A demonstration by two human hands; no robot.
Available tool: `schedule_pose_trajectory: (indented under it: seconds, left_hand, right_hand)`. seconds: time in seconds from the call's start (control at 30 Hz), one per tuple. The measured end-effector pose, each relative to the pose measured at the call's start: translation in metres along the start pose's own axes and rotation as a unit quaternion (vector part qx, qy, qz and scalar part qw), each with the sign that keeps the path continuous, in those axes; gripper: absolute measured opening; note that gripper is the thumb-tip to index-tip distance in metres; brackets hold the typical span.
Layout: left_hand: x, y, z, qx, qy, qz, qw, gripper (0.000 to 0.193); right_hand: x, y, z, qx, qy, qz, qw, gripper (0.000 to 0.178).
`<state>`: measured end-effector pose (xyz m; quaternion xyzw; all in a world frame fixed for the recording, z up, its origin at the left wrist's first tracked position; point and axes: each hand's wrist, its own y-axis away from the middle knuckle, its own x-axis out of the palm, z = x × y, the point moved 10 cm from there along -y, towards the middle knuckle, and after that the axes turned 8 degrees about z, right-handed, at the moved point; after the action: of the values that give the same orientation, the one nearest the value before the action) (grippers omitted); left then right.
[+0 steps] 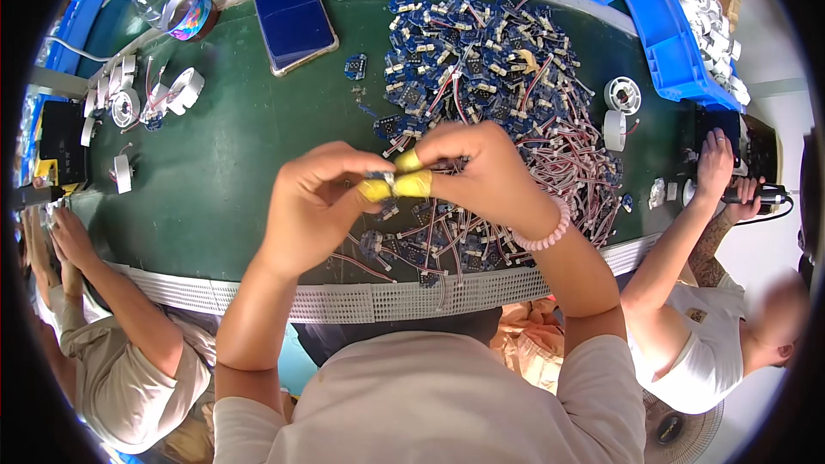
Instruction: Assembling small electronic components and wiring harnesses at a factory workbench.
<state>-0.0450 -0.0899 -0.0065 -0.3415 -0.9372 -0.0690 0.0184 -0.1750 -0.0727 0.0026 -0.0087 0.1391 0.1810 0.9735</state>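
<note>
Over the near middle of the green table, both of my hands meet fingertip to fingertip. My left hand (314,202) pinches a small blue circuit board (375,175) with a whitish connector on its edge. Pressed close to that connector, my right hand (485,172) has thumb and finger closed; what lies between them is mostly hidden. Yellow coverings wrap fingertips of both hands. Behind and under the right hand spreads a large heap of blue circuit boards (490,60), with many red, white and dark wire leads (567,167) on its near right side.
A dark blue tablet-like case (294,13) and a bottle (176,9) lie at the far left. White round housings (125,107) stand left, others (622,96) right. Blue bins (679,51) line the back. A white perforated strip (344,302) edges the table; people work on both sides.
</note>
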Motion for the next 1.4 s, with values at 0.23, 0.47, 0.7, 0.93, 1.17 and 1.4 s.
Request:
schedule_pose_trajectory:
  seconds: [0.23,0.47,0.7,0.93,1.17,1.4]
  left_hand:
    - [-0.07,-0.01,-0.042,0.038,-0.491,-0.121,0.862,0.033]
    - [0.01,-0.043,-0.031,0.111,-0.536,0.004,0.837,0.03]
    - [-0.009,-0.035,-0.036,0.089,-0.402,-0.06,0.909,0.019]
    - [-0.016,0.005,-0.009,0.03,0.014,-0.059,0.998,0.029]
    - [0.006,0.006,-0.002,0.052,0.033,-0.01,0.998,0.031]
    - [0.004,0.008,-0.003,0.114,0.103,-0.035,0.988,0.029]
  right_hand:
    - [-0.07,0.024,0.055,-0.087,0.33,-0.201,0.918,0.023]
    - [-0.028,0.035,0.056,-0.071,0.418,-0.092,0.901,0.017]
    - [0.025,0.018,0.037,-0.077,0.527,-0.01,0.847,0.01]
    - [-0.001,0.021,0.032,-0.086,0.395,-0.065,0.912,0.019]
    - [0.004,0.015,0.029,-0.09,0.08,-0.108,0.987,0.019]
    - [0.008,0.018,0.014,-0.089,0.009,-0.157,0.984,0.017]
